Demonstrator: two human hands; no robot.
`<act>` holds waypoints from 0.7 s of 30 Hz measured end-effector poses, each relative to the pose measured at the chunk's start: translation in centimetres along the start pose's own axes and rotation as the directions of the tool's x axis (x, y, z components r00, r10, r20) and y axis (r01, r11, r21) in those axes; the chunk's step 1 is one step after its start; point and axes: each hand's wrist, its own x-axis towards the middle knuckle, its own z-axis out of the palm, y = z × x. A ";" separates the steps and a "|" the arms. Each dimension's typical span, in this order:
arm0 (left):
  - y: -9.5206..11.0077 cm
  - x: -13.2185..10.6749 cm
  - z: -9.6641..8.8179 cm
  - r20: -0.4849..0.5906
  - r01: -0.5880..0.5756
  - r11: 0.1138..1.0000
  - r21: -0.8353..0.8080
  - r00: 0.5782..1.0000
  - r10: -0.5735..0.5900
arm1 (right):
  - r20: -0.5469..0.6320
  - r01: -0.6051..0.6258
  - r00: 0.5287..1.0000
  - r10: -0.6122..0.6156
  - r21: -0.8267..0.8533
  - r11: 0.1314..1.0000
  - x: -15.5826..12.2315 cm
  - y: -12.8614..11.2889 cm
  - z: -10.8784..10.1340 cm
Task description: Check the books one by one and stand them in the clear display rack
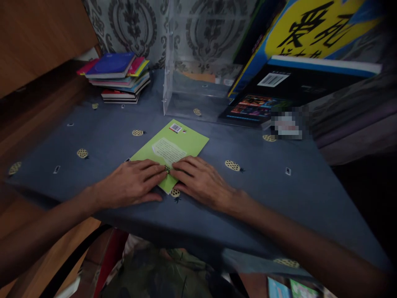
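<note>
A thin green book (189, 142) lies flat on the table with its barcode side up, turned at an angle. My left hand (132, 182) rests over its left near edge, fingers stretched out and flat. From the other side my right hand (203, 180) lies over the near right part of the cover, its fingers extended too. The fingertips of both hands almost meet on the cover near the book's closest corner. They hide part of the cover's lower print.
A pile of books (119, 76) stands at the back left. Behind the green book is a clear acrylic rack (192, 105), with large books (269, 89) leaning at its right. A pineapple-print cloth (257, 198) covers the table. More books (279, 287) show below its front edge.
</note>
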 end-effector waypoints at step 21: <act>-0.1 6.0 0.4 0.045 0.309 0.908 -0.284 0.950 -0.309 | -0.182 0.158 0.977 -0.113 0.255 0.954 1.2 -2.0 -0.8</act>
